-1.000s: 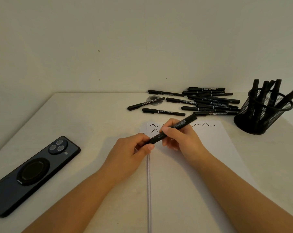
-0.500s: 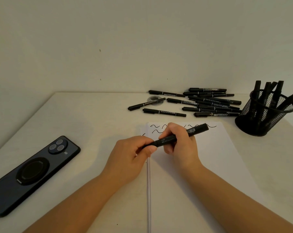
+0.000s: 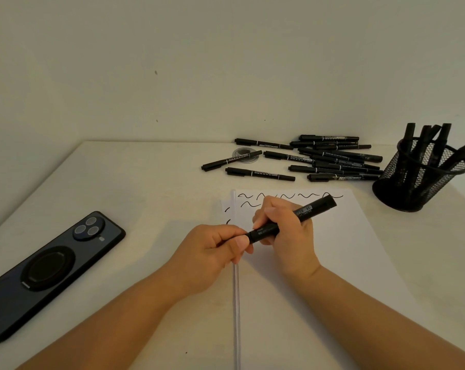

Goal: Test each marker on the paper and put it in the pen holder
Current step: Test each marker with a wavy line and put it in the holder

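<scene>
Black marker (image 3: 292, 219) held over the paper (image 3: 346, 252), both hands on it: right hand (image 3: 287, 236) wrapped round the barrel, left hand (image 3: 212, 252) pinching its near end, likely the cap. Squiggle marks (image 3: 287, 196) just beyond the right hand's knuckles. Loose markers (image 3: 330, 161) piled further out past the right hand. Mesh pen holder (image 3: 418, 177) with several markers off to the right hand's far right. Phone (image 3: 44, 271) face down, well left of the left hand. Worktop (image 3: 135, 182) pale, matte; plain off-white wall (image 3: 172, 62) behind.
</scene>
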